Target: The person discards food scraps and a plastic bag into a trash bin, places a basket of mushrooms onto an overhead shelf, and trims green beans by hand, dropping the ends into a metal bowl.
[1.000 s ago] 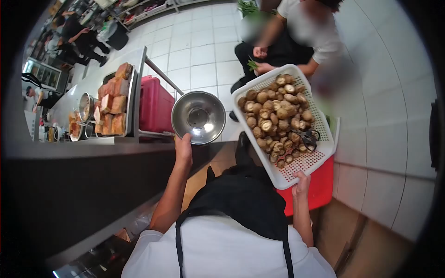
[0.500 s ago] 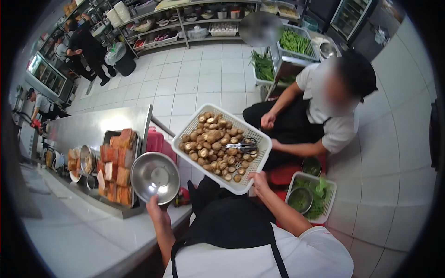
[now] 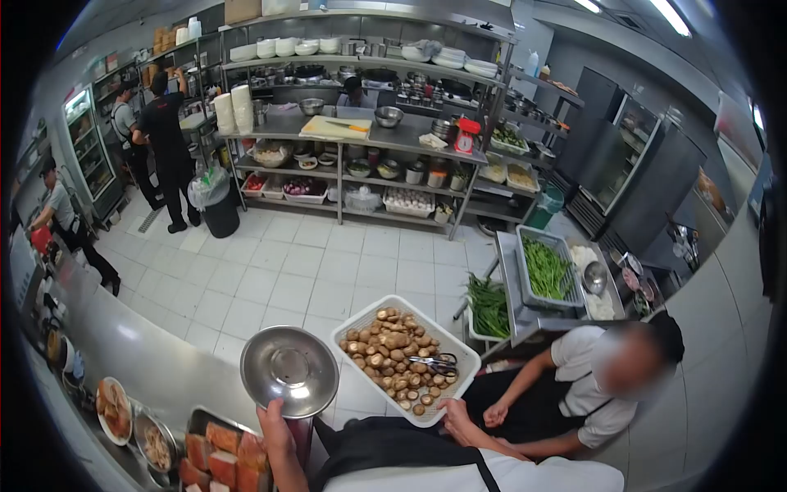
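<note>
beside bowl, basket holds mushrooms

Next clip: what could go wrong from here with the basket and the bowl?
The white basket, apparently held only by the right hand at its near edge, might tip and spill the mushrooms. The scissors lying loose on top could slide out, perhaps toward the nearby co-worker. The metal bowl, gripped at one edge by the left hand, might slip.

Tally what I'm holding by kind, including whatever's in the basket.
Metal bowl: 1, in the left hand
White basket: 1, in the right hand
Scissors: 1 pair, among the mushrooms
Total: 3, excluding mushrooms, which overlap too much to count
</note>
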`<state>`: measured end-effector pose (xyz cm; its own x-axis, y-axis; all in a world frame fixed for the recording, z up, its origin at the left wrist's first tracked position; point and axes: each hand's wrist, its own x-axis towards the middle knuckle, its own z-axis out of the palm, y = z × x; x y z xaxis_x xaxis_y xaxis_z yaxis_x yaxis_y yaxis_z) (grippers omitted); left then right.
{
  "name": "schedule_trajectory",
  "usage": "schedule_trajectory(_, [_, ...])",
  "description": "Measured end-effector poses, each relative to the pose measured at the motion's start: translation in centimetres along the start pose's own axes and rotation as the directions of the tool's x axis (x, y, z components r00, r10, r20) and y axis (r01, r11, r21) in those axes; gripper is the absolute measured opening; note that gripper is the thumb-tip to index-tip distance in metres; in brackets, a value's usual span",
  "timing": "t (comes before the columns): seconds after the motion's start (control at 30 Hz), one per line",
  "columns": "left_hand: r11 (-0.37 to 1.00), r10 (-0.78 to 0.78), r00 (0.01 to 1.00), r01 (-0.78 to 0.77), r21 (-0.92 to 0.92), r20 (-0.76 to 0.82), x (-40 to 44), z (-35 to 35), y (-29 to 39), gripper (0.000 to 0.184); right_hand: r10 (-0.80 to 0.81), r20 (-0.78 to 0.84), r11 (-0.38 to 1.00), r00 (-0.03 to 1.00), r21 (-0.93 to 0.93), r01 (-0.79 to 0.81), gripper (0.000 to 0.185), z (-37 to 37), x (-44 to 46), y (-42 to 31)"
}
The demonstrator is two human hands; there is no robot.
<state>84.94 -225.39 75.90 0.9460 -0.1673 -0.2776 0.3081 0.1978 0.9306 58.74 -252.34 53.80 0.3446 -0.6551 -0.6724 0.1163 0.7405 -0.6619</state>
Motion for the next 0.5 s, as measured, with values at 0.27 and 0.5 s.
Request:
schedule_trajectory(0.27, [0.988, -0.051, 0.985, 0.027, 0.151, 0.163, 20.7, 10.0, 1.3, 0.057, -0.105, -0.068, 0.984, 0.992, 0.139, 0.113, 0.057, 10.8, 16.3, -9.9])
schedule_trajectory(0.5, [0.859, 0.047, 0.999, -0.044, 0.509, 0.008, 41.2, 10.0, -10.8, 0.055, -0.228, -0.079, 0.958, 0.970, 0.160, 0.238, 0.054, 26.4, 33.5, -27.0])
